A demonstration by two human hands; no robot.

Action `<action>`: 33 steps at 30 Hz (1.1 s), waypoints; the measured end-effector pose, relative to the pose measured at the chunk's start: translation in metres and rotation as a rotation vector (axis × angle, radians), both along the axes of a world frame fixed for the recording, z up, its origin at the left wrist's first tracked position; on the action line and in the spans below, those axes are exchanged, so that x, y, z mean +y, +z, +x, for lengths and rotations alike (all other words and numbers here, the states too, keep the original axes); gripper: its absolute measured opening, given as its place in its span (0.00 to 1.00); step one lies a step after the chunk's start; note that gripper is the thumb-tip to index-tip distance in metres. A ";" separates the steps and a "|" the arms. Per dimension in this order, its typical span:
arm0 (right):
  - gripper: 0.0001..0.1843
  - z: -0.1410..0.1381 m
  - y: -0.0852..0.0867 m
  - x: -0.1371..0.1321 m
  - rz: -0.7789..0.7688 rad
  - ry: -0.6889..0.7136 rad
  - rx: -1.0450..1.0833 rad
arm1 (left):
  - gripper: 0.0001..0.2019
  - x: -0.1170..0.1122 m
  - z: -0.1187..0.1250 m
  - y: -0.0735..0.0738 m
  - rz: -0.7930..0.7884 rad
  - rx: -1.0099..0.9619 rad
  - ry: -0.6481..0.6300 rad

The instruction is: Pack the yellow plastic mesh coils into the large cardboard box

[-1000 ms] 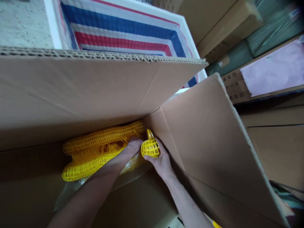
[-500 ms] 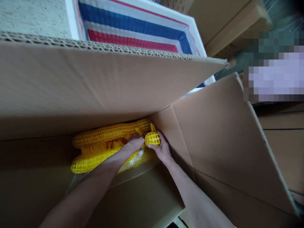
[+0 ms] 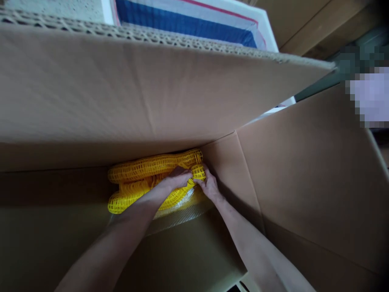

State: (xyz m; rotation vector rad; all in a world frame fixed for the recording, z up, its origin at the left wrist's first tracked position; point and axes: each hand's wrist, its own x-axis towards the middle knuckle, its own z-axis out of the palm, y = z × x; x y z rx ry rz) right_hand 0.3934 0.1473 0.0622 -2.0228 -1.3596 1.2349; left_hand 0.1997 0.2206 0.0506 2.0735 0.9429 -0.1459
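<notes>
Deep in a large cardboard box (image 3: 194, 255), rolls of yellow plastic netting (image 3: 154, 164) lie along the far wall. Below them is a sheet of clear bubble wrap (image 3: 185, 213). My left hand (image 3: 180, 177) lies over the netting with its fingers curled against the front roll. My right hand (image 3: 209, 184) closes round the right end of that front roll (image 3: 199, 173), thumb towards me, beside the box's right wall. The left forearm covers part of the front roll. Some fingertips of both hands are hidden by the netting.
The tall far flap (image 3: 146, 85) and right flap (image 3: 304, 162) of the box stand up around my arms. Beyond is a white-rimmed container (image 3: 270, 28) lined with striped blue, white and red sheeting. Other cardboard boxes (image 3: 304, 20) stand at the back right.
The netting end in my right hand has gone down and in against the other rolls, in line with the front one. My view has shifted, so the box appears further right.
</notes>
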 end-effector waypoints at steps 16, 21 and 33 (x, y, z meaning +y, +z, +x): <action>0.34 0.006 0.000 -0.008 -0.042 0.224 -0.105 | 0.32 -0.154 -0.022 0.026 -1.362 -0.182 1.356; 0.28 0.005 -0.004 -0.012 -0.067 0.194 -0.138 | 0.37 -0.163 -0.005 0.003 -1.370 -0.387 2.038; 0.32 0.000 -0.043 -0.033 -0.152 0.011 -0.021 | 0.42 -0.105 -0.046 -0.001 -1.149 -0.436 2.107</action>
